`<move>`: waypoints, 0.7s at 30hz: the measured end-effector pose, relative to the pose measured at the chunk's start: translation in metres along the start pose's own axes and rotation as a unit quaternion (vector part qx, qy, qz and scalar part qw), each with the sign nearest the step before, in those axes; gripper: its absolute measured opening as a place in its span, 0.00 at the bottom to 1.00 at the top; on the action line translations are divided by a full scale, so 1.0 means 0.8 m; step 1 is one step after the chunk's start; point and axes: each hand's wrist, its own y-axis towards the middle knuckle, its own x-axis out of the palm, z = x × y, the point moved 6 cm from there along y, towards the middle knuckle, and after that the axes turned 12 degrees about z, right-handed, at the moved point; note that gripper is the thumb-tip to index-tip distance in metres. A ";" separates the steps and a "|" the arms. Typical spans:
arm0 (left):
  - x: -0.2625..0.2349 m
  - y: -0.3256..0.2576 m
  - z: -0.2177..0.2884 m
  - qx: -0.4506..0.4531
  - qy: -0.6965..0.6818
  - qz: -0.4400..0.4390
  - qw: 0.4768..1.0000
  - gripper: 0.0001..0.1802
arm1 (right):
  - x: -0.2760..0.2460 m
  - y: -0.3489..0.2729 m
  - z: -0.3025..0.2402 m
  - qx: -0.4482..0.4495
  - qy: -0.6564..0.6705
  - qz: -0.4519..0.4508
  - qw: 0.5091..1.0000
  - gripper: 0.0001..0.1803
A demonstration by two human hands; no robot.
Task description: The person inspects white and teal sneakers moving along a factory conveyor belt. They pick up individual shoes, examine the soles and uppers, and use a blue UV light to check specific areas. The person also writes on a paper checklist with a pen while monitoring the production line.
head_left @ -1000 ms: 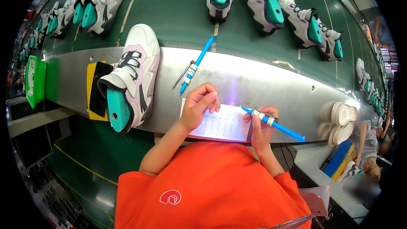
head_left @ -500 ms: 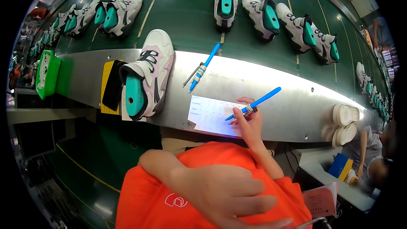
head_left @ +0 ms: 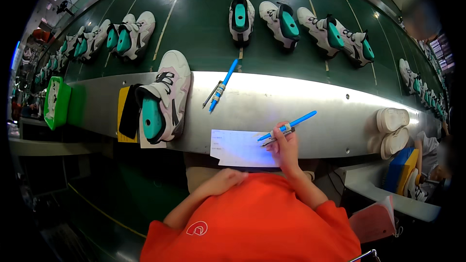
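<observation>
My right hand [head_left: 285,148] grips a blue pen [head_left: 305,116] that has a thin dark pen bound alongside it. Its tips point left over a printed white paper sheet [head_left: 238,155] at the bench's near edge. My left hand [head_left: 225,181], fingers loosely curled and nothing visible in them, is just below the sheet's lower left, in front of my orange shirt. Beyond the sheet lies another blue pen [head_left: 230,72], also bound to a thin dark one. To the left stands a white and pink sneaker [head_left: 179,82] with a teal insert in its opening.
The metal bench [head_left: 301,92] borders a green conveyor belt [head_left: 204,24] carrying several similar sneakers. Beside the near sneaker are a black object [head_left: 129,114] and a yellow card [head_left: 121,102]. A green basket [head_left: 61,102] stands far left; off-white shoes [head_left: 392,121] sit at right.
My left hand has drawn back from close in front of the camera to beside the sheet, its fingers now curled. The view has shifted. My right hand still holds the pen over the sheet.
</observation>
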 end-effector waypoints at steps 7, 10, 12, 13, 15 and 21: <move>0.004 0.027 -0.007 -0.100 -0.217 0.100 0.966 0.27 | 0.007 -0.028 0.001 0.009 -0.038 -0.016 0.999 0.07; -0.011 0.003 0.044 0.124 -0.046 0.242 0.961 0.20 | -0.003 -0.042 -0.037 -0.043 0.042 0.032 0.998 0.09; -0.020 -0.007 0.062 0.180 -0.032 0.234 0.955 0.17 | 0.001 -0.053 -0.074 -0.121 0.024 0.017 0.992 0.09; -0.018 -0.013 0.078 0.122 -0.102 0.187 0.969 0.17 | 0.006 -0.062 -0.092 -0.161 0.013 0.010 0.987 0.10; -0.019 -0.019 0.126 0.122 -0.159 0.179 0.963 0.18 | 0.018 -0.080 -0.116 -0.239 0.020 -0.032 0.970 0.10; 0.007 -0.028 0.206 0.256 -0.218 0.151 0.930 0.20 | 0.051 -0.130 -0.168 -0.468 -0.055 -0.086 0.878 0.13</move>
